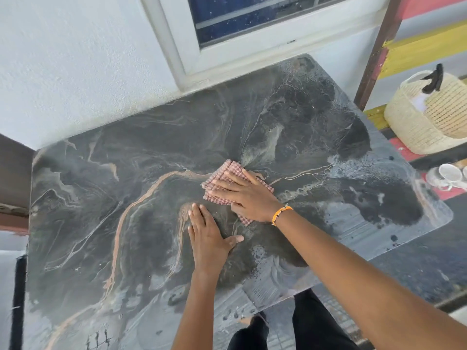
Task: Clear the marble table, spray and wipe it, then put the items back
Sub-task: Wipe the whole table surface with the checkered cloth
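The dark marble table [106, 198] with pale and orange veins fills the view, wet in streaks and patches on its right and near sides. A folded red-and-white checked cloth [222, 173] lies near the middle of the top. My right hand [242, 193], with an orange bracelet at the wrist, presses flat on the cloth with straight fingers. My left hand [209, 236] rests flat on the bare marble just in front of the cloth, fingers together and thumb spread.
A woven straw basket [417, 127] with a dark handle stands on a shelf at the right. White cups [447, 175] sit below it, just past the table's right edge. A white wall and window frame [227, 61] back the table. My legs show under the near edge.
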{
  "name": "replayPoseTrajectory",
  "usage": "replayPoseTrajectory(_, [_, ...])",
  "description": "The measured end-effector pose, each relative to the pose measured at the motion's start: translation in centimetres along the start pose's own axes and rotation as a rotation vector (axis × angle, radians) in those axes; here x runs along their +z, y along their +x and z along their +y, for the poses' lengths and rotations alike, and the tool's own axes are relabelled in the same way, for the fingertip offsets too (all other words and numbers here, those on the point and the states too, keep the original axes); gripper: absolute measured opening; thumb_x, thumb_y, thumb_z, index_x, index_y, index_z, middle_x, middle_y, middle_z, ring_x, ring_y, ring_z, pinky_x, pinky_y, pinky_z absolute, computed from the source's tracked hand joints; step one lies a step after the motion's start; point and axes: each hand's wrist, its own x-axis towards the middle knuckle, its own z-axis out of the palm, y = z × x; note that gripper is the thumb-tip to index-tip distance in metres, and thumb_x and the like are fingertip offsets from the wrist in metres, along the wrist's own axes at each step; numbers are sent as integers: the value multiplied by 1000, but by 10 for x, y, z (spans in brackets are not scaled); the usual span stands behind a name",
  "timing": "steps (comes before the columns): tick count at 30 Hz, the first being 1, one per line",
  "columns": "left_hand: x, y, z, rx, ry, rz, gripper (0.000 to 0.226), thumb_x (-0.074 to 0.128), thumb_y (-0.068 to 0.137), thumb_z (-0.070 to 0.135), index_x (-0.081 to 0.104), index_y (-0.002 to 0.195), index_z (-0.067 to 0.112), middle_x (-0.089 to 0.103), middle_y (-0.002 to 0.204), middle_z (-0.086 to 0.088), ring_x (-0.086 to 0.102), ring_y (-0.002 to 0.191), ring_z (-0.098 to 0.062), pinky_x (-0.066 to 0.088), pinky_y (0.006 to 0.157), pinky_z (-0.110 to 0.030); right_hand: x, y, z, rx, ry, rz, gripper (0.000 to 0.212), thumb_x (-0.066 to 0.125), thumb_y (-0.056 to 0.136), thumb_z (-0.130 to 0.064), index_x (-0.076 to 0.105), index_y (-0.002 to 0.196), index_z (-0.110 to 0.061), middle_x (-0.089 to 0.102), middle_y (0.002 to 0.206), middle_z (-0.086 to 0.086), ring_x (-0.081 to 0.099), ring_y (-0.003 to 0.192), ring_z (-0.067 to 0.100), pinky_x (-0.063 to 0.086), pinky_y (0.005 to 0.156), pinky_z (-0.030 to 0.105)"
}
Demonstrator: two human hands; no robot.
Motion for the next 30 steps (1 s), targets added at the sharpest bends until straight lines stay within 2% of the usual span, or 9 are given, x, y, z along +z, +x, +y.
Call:
replayPoseTrajectory(5, [24,16,68,55,-85,-49,117,69,71,52,-8,145,3,-18,155,-13,-17,143,-27,-2,116,-43,-15,-67,99,207,4,63,59,34,92,-26,14,146,-39,13,157,-12,1,147,16,-4,118,42])
replayPoseTrajectory(11, [50,35,137,142,-50,-104,117,68,72,50,-11,145,5,-19,155,-10,-19,143,-26,-1,117,-43,-36,-145,214,720,38,197,59,38,94,-21,17,147,-38,15,158,-10,7,147,18,-1,118,44])
replayPoseTrajectory(14, [58,40,148,124,-4,-112,117,66,72,52,-13,145,5,-21,154,-12,-21,142,-25,-3,116,-41,-34,-153,215,957,99,320,59,40,92,-20,23,146,-33,21,157,-3,15,145,25,3,117,50])
replayPoseTrajectory(17, [63,40,149,109,27,-72,117,65,72,54,-14,145,6,-22,154,-10,-21,142,-24,-3,117,-40,-25,-133,179,1160,177,391,60,43,90,-21,24,147,-26,22,156,4,15,144,33,2,113,58])
replayPoseTrajectory(18, [64,40,147,108,31,-68,117,64,71,55,-14,145,7,-23,154,-9,-21,142,-23,-2,117,-40,-23,-123,164,1167,185,391,61,44,90,-23,23,147,-24,20,157,6,14,144,35,2,112,61])
replayPoseTrajectory(20, [66,41,145,103,55,-70,117,63,71,57,-14,145,9,-24,154,-8,-21,142,-22,-2,117,-39,-20,-102,137,1027,170,349,62,42,90,-25,21,148,-24,18,157,5,12,145,35,2,111,62])
replayPoseTrajectory(24, [69,46,149,66,50,-77,114,64,73,56,-9,146,8,-21,155,-6,-20,143,-20,0,117,-38,-19,-55,117,446,103,210,60,37,89,-29,20,147,-30,19,157,-1,12,145,30,6,113,62])
replayPoseTrajectory(26, [69,49,154,44,26,-65,112,66,73,52,-6,146,7,-17,156,-7,-18,143,-20,1,117,-38,-27,-33,129,252,85,145,59,39,90,-29,21,146,-32,21,156,-3,14,145,28,2,113,62])
replayPoseTrajectory(30, [66,63,167,72,30,-56,109,65,77,48,-8,146,9,-17,156,-5,-18,143,-21,-3,118,-37,-45,-12,185,250,29,132,57,38,91,-30,21,145,-36,23,156,-6,14,145,26,-2,111,63])
